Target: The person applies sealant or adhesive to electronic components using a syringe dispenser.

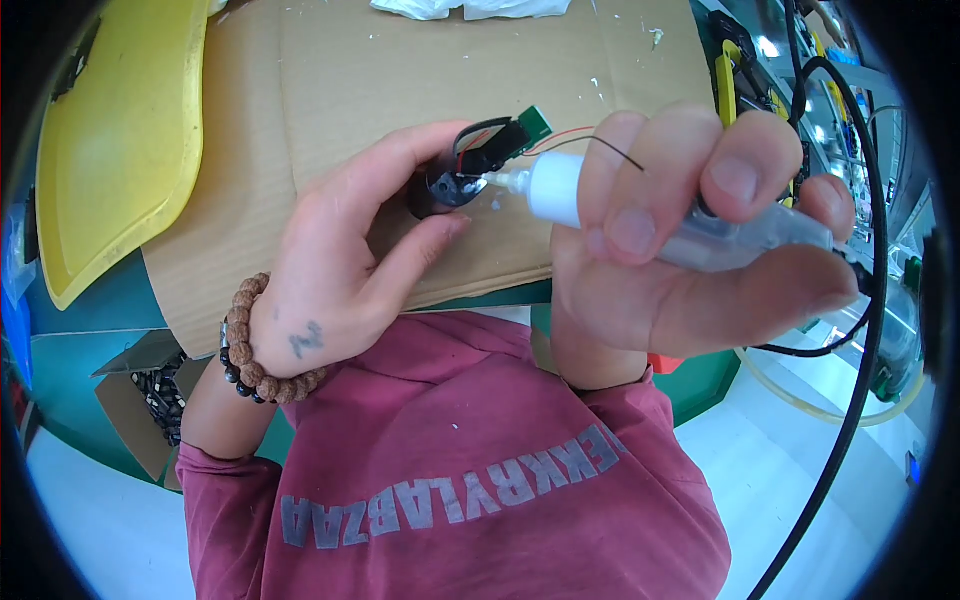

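Note:
My left hand (345,235) grips a small black cylindrical housing (445,192) between thumb and fingers. A black part with a green circuit board (535,123) at its end rises from the housing, with thin red and black wires trailing to the right. In my right hand (690,220) is a clear squeeze bottle (715,240) with a white cap (556,188), tilted so its narrow nozzle points left. The nozzle tip meets the top of the housing, where a whitish blob shows. My right fingers wrap round the bottle and hide part of it.
Brown cardboard (370,70) covers the table under my hands. A yellow tray (125,130) lies at the left, and a cardboard box of small dark parts (150,400) stands below it. A thick black cable (868,330) hangs down the right side. White crumpled material (470,8) lies at the far edge.

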The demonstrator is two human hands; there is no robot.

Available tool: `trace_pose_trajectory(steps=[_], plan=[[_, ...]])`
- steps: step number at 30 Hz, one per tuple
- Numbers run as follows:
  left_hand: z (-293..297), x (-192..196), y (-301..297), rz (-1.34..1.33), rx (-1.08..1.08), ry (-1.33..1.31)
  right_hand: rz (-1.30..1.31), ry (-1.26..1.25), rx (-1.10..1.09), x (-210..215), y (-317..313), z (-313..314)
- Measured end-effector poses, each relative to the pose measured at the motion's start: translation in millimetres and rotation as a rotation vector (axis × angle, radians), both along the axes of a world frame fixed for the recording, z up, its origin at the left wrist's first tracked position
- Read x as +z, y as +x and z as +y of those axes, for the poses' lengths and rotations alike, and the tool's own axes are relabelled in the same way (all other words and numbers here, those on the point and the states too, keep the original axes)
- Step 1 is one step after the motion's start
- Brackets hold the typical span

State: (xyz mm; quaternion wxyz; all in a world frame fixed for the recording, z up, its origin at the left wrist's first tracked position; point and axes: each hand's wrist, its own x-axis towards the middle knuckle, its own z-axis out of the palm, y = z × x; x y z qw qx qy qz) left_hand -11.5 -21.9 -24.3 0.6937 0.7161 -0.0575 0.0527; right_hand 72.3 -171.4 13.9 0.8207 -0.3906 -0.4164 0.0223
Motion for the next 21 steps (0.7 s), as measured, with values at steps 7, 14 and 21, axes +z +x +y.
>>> trace_pose_trajectory(steps=[7,14,21], plan=[[-1,0,-1,0.006,0.01,-0.019,-0.053,-0.271,0.009,15,1,-12],[-3,-1,-1,0.013,0.025,0.018,-0.062,-0.191,-0.018,10,-2,-7],[-4,0,-3,-0.003,0.026,0.058,-0.072,-0.105,-0.036,8,-5,-10]])
